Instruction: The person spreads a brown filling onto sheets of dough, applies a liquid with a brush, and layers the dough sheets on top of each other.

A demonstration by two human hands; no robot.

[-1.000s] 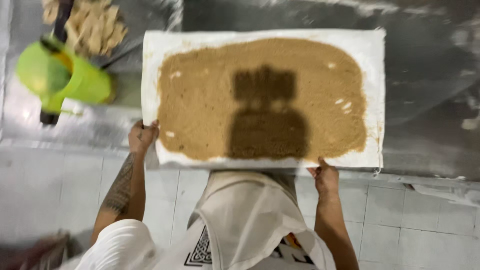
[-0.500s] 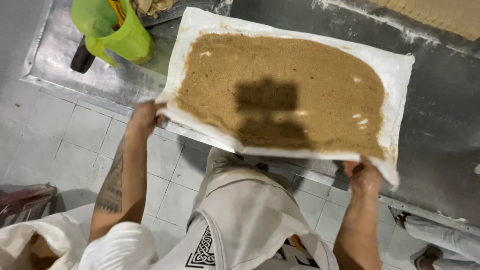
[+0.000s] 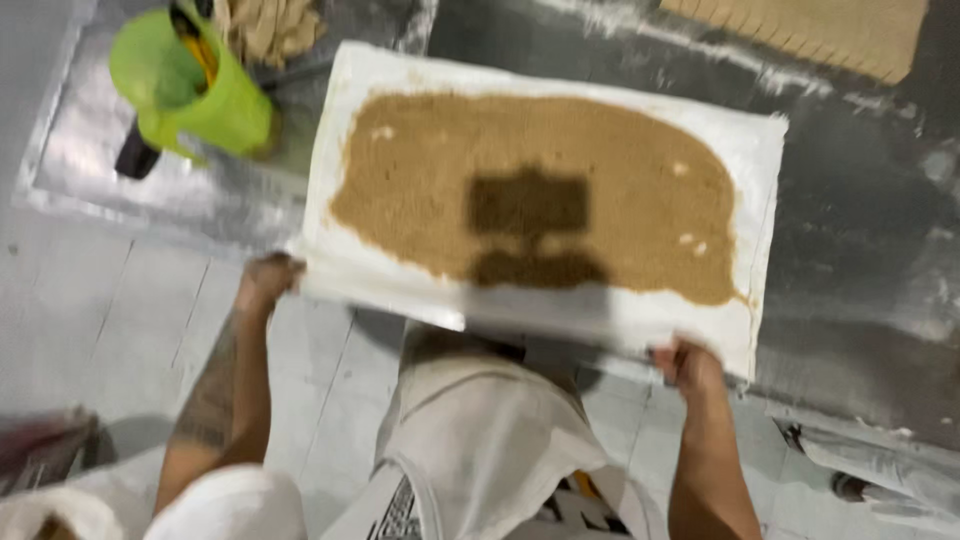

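- Sheet [image 3: 370, 285]: white, flat, carrying a wide spread of brown crumb [image 3: 620, 170]; it lies mostly over the steel table [image 3: 850, 220], its near edge overhanging toward the body, and sits skewed, the far corner pointing to about 1 o'clock.
- Left hand [image 3: 268, 282]: closed on the near left corner of the sheet, at 9 o'clock from the crumb; fingers curl under the edge, thumb not distinguishable through blur.
- Right hand [image 3: 688, 366]: closed on the near right edge, at roughly 5 o'clock; grip looks like a pinch from below, exact finger placement cannot be told.
- Judgement: both corners should stay level, since any dip would let loose crumb slide toward the low side.
- Judgement: tension between the hands should be even; slack in the middle would sag and pool the layer.
- Hazard: green jug [image 3: 195, 90] stands at 10 o'clock, near the sheet's far left corner; a swing that way could knock it.
- Note: cut dough slab [image 3: 810, 35] lies at 1 o'clock, well apart.
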